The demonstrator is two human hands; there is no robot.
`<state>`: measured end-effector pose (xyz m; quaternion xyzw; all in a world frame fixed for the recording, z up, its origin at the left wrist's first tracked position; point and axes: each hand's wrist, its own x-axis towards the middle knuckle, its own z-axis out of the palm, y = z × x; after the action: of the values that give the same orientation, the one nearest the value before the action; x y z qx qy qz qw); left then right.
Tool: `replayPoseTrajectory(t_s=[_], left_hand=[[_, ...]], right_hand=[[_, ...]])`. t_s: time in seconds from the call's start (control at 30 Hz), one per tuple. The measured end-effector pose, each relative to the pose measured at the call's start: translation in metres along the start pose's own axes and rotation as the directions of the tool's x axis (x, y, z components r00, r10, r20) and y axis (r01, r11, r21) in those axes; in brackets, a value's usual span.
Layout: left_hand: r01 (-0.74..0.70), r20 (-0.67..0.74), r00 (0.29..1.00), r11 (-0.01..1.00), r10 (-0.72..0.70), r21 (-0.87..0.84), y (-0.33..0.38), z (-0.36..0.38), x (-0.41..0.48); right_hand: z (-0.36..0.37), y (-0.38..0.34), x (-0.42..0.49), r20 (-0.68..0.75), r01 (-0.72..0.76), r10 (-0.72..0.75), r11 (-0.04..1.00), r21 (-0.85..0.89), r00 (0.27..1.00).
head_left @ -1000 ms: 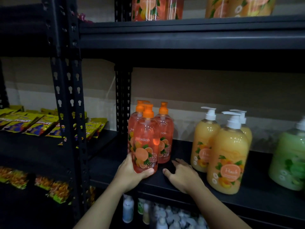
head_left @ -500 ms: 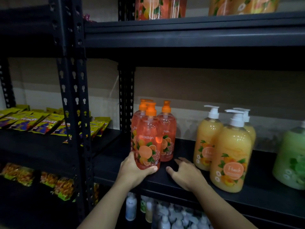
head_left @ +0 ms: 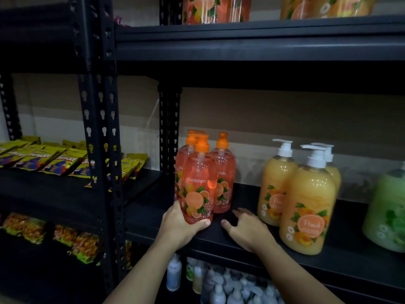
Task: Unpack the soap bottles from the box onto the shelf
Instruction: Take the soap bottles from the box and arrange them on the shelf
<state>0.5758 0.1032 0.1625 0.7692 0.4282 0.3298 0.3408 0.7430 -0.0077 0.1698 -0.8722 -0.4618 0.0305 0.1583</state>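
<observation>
An orange soap bottle [head_left: 198, 183] with an orange pump cap stands upright at the front of the black shelf [head_left: 241, 240]. My left hand [head_left: 179, 224] grips its base, thumb across the front. Two more orange bottles [head_left: 223, 172] stand close behind it. My right hand [head_left: 246, 227] rests on the shelf just right of the bottle, fingers spread, holding nothing. The box is out of view.
Yellow peach soap bottles [head_left: 306, 207] with white pumps stand to the right, and a green bottle [head_left: 388, 211] at the far right. Snack packets [head_left: 54, 159] lie on the left shelving. A black upright post [head_left: 100, 128] separates the bays. Several bottles [head_left: 219, 286] fill the shelf below.
The hands and the held bottle stay in the same place on the shelf. Only the camera has shifted slightly.
</observation>
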Motion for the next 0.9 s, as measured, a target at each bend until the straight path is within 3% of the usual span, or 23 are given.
replayPoseTrajectory(t_s=[0.63,0.8,0.9], left_hand=[[-0.004,0.042,0.999,1.0,0.003,0.015,-0.001,-0.003,0.0],[0.01,0.099,0.995,1.0,-0.012,0.017,0.0,-0.005,-0.002],[0.012,0.159,0.987,1.0,-0.016,0.025,0.002,-0.008,-0.005]], right_hand=[[0.0,0.0,0.0,-0.034,0.02,-0.02,1.0,0.003,0.999],[-0.001,-0.002,-0.006,-0.111,0.013,-0.013,1.0,-0.001,0.994],[-0.002,-0.004,-0.015,-0.241,0.045,-0.05,0.999,-0.028,0.969]])
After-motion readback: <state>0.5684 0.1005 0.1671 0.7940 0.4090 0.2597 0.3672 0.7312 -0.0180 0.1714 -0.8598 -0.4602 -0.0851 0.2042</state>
